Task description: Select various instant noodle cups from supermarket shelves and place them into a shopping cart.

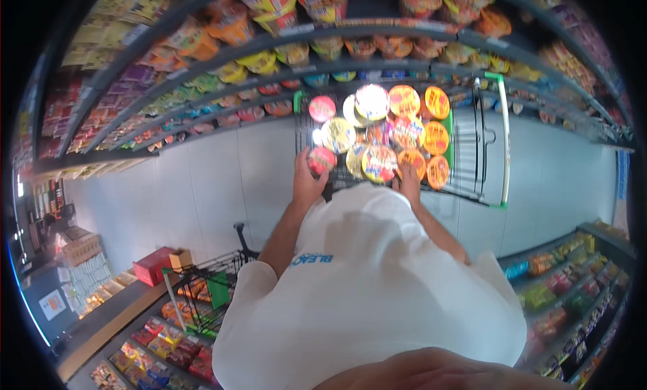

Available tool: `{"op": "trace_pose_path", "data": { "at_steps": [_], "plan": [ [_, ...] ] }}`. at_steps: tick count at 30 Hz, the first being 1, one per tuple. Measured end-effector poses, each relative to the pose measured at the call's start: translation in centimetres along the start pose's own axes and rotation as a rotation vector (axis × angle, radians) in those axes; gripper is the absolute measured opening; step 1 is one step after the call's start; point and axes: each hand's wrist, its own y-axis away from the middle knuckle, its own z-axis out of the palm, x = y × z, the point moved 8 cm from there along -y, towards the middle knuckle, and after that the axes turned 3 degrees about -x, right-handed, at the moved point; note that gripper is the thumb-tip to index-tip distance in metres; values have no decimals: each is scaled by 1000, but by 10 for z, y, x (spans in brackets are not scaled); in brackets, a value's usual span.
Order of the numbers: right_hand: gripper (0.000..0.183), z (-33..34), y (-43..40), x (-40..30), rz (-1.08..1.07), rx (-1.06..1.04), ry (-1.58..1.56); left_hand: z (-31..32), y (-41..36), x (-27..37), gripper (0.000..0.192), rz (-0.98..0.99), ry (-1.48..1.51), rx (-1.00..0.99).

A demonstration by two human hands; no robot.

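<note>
A black wire shopping cart (470, 157) with green corners stands before me, loaded with round tubs of instant noodles. My left hand (309, 180) has its fingers around a red-lidded noodle cup (322, 160) at the cart's near left corner. My right hand (408, 180) is at the near side, its fingers between a yellow-and-red noodle bowl (379, 162) and an orange-lidded bowl (412, 162); whether it grips either is unclear. A further red-lidded cup (322, 108) sits at the far left, and more orange-lidded bowls (437, 103) line the right end.
Shelves of noodle bowls (328, 46) run along the far side of the aisle. Behind me on the left are a second wire cart (202, 294), a red box (153, 266) and shelves of packets (172, 347). Another packet shelf (556, 284) stands behind on the right.
</note>
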Motion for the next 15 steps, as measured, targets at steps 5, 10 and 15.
{"op": "trace_pose_path", "data": {
  "at_steps": [5,10,15],
  "plan": [
    [48,-19,15,30,31,176,-19,-48,-81,59,79,307,28,173],
    [42,-55,15,21,33,255,6,-131,-202,141,86,389,-66,527],
    [48,-62,34,49,179,264,-119,-176,-318,159,124,126,-143,587]
  ]
}}
